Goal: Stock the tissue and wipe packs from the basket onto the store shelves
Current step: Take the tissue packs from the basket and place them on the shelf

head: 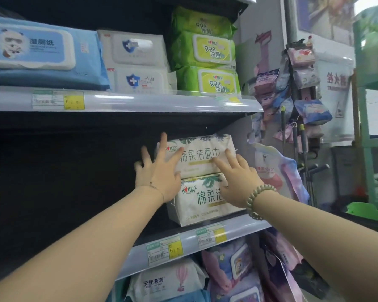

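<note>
The left hand (158, 174) and right hand (238, 180) press flat on upper tissue pack (202, 154) (fingers spread straight)

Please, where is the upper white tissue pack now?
Head view, centre-right: the upper white tissue pack tops a matching pack on the middle shelf, left hand and right hand touching it.

Only one view is given here, so nothing gets shared between cameras: everything is seen through a wide-angle camera worn on the head and pointed forward into the shelving. The shelves are caught from pretty close, near enough that the left hand (157, 171) and right hand (238, 179) are seen touching the stock near mid-frame. An upper shelf rail (140, 103) is framed above the fingers, a lower shelf rail (205, 238) below them, and hanging goods (303, 83) are squeezed in to their right.
</note>
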Demonstrator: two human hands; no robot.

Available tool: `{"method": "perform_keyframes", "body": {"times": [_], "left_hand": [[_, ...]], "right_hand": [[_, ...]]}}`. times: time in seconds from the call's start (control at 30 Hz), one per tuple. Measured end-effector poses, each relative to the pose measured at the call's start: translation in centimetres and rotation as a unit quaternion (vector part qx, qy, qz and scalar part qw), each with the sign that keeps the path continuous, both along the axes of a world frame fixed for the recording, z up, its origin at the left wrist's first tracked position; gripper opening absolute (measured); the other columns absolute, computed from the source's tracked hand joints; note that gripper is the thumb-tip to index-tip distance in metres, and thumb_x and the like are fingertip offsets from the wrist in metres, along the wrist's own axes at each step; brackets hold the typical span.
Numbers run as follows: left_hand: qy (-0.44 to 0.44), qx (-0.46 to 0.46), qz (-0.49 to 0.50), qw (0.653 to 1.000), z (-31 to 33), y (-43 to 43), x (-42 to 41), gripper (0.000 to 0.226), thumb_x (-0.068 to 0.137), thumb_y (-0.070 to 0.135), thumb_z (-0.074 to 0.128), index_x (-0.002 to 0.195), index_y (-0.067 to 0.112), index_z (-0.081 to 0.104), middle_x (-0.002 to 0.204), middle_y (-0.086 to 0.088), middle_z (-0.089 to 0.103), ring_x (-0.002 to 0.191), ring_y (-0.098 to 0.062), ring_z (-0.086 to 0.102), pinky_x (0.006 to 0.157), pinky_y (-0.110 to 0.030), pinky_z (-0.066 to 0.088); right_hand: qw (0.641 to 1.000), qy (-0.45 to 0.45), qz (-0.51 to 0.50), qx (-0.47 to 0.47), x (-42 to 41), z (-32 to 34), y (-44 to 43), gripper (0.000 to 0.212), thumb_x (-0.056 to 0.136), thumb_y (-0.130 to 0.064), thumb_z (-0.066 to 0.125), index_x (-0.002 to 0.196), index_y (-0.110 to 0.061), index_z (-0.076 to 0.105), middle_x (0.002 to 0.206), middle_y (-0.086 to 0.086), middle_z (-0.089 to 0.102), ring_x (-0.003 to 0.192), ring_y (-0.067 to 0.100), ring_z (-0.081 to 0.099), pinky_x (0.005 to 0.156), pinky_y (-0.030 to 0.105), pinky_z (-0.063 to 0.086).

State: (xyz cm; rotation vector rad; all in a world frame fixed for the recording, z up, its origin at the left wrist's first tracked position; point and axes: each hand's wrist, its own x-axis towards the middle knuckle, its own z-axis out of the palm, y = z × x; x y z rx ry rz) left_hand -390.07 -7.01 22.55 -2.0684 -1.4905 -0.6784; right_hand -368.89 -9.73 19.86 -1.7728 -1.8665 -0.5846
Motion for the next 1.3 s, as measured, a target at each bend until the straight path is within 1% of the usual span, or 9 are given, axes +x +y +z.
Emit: {"method": "perform_keyframes", "body": {"times": [0.17, 0.3, 0.4, 0.47, 0.7, 1.0, 1.17, 1.23, 1.3], "left_hand": [[0.037, 0.122, -0.047, 0.991, -1.3, -2.1, 0.9, 0.055, 0.093, 0.039, 0.042, 0.146, 0.030, 0.031, 0.162, -0.008, -0.006, 0.140, -0.030, 0.018, 0.098, -0.044, 0.038], [0.120, 0.140, -0.095, 0.978, -2.3, -3.2, 2.3, 0.050, 0.090, 0.038, 0.044, 0.138, 0.024, 0.039, 0.160, -0.008, 0.017, 0.138, -0.028, 0.027, 0.097, -0.044, 0.037], [0.145, 0.153, -0.134, 0.968, -3.1, -3.8, 3.5, 0.045, 0.084, 0.036, 0.048, 0.125, 0.019, 0.051, 0.140, -0.009, 0.046, 0.124, -0.031, 0.043, 0.087, -0.045, 0.043], [0.155, 0.148, -0.153, 0.965, -3.8, -3.9, 4.4, 0.042, 0.079, 0.034, 0.050, 0.117, 0.018, 0.055, 0.121, -0.006, 0.055, 0.111, -0.031, 0.049, 0.081, -0.044, 0.045], [0.148, 0.138, -0.218, 0.955, -6.1, -4.4, 7.5, 0.039, 0.068, 0.031, 0.045, 0.101, 0.017, 0.057, 0.094, -0.003, 0.059, 0.089, -0.028, 0.055, 0.068, -0.042, 0.049], [0.195, 0.102, -0.300, 0.928, -11.0, -5.5, 13.3, 0.038, 0.067, 0.033, 0.043, 0.101, 0.020, 0.054, 0.090, 0.001, 0.057, 0.083, -0.024, 0.056, 0.061, -0.038, 0.046], [0.226, 0.074, -0.336, 0.911, -14.0, -6.6, 16.8, 0.043, 0.061, 0.033, 0.061, 0.101, 0.020, 0.054, 0.086, 0.001, 0.057, 0.076, -0.023, 0.057, 0.057, -0.034, 0.044], [0.228, 0.059, -0.341, 0.910, -14.9, -7.1, 18.3, 0.051, 0.058, 0.032, 0.068, 0.102, 0.022, 0.046, 0.085, 0.001, 0.056, 0.073, -0.022, 0.055, 0.056, -0.034, 0.040], [0.231, 0.037, -0.341, 0.910, -15.8, -7.9, 19.7, 0.054, 0.066, 0.032, 0.068, 0.113, 0.023, 0.045, 0.098, -0.001, 0.058, 0.082, -0.023, 0.055, 0.061, -0.035, 0.040]], "right_hand": [[0.994, -0.082, -0.020, 0.063, 0.9, -0.4, -2.3, 0.047, 0.087, -0.033, 0.051, 0.132, -0.026, 0.036, 0.139, 0.002, 0.036, 0.122, 0.027, 0.040, 0.098, 0.045, 0.042], [0.980, -0.182, -0.024, 0.073, 2.2, -1.2, -3.8, 0.047, 0.083, -0.029, 0.054, 0.127, -0.022, 0.041, 0.128, 0.002, 0.045, 0.111, 0.026, 0.047, 0.090, 0.042, 0.044], [0.972, -0.220, -0.030, 0.072, 3.3, -1.8, -4.7, 0.043, 0.076, -0.024, 0.058, 0.117, -0.019, 0.048, 0.115, 0.003, 0.052, 0.097, 0.027, 0.051, 0.081, 0.042, 0.046], [0.969, -0.234, -0.032, 0.071, 4.0, -2.2, -5.2, 0.041, 0.072, -0.022, 0.059, 0.111, -0.018, 0.049, 0.107, 0.003, 0.053, 0.090, 0.027, 0.051, 0.078, 0.042, 0.047], [0.960, -0.270, -0.030, 0.062, 6.7, -4.5, -7.6, 0.037, 0.069, -0.024, 0.063, 0.104, -0.019, 0.054, 0.101, 0.002, 0.055, 0.083, 0.026, 0.053, 0.074, 0.040, 0.047], [0.968, -0.235, -0.065, 0.059, 10.9, -10.2, -10.8, 0.034, 0.071, -0.030, 0.035, 0.092, -0.019, 0.060, 0.083, 0.000, 0.057, 0.068, 0.026, 0.053, 0.061, 0.036, 0.039], [0.966, -0.246, -0.082, -0.006, 14.0, -12.9, -12.5, 0.035, 0.063, -0.037, 0.066, 0.091, -0.020, 0.056, 0.081, -0.001, 0.053, 0.066, 0.024, 0.050, 0.060, 0.035, 0.038], [0.968, -0.236, -0.085, -0.016, 15.1, -14.0, -13.2, 0.036, 0.066, -0.041, 0.067, 0.092, -0.020, 0.054, 0.080, -0.001, 0.053, 0.064, 0.024, 0.050, 0.059, 0.035, 0.038], [0.969, -0.228, -0.095, -0.026, 16.2, -15.5, -13.9, 0.033, 0.069, -0.040, 0.063, 0.093, -0.020, 0.054, 0.081, -0.001, 0.053, 0.064, 0.024, 0.051, 0.058, 0.036, 0.039]]}}
